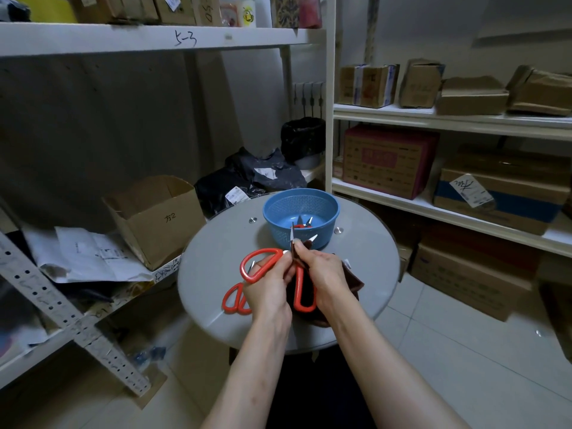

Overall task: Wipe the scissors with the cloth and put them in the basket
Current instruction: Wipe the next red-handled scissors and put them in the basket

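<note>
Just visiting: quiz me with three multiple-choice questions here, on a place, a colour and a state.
1. The blue plastic basket stands: A on a shelf; B on the round grey table; C on the floor.
2. The held metal scissors' handles are: A green; B black; C red.
3. Their blades are: A spread apart; B closed; C taped.
Key: B, it rests on that table; C, both loops are red; A, the right hand pinches a dark brown cloth round one blade, the other juts free.

Our forearms [247, 376] are bare along all we can see, and so are our left hand [266, 294] and right hand [325, 274]; low between them shows plain dark clothing [318, 394].
</note>
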